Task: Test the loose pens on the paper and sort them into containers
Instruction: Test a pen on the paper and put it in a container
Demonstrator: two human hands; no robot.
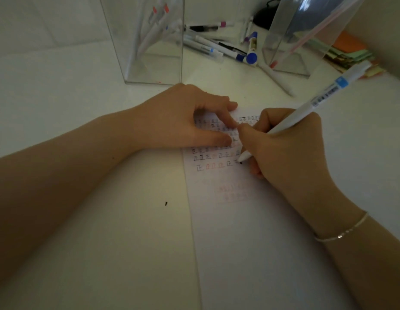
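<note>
My right hand (286, 148) grips a white pen (315, 101) with a blue label, its tip touching the white paper (239, 231) at the end of a row of written marks. My left hand (192, 121) rests flat on the paper's upper part, fingers spread over earlier rows of black and red marks. A clear container (150, 41) at the back left holds several white pens with red caps. Another clear container (306, 36) at the back right holds a pink-tipped pen. Loose pens (217, 45) lie between the two containers.
A blue-capped marker (252, 50) lies among the loose pens. Coloured sticky notes (349, 50) are stacked at the far right behind the right container. A small dark speck (165, 203) sits on the white table left of the paper.
</note>
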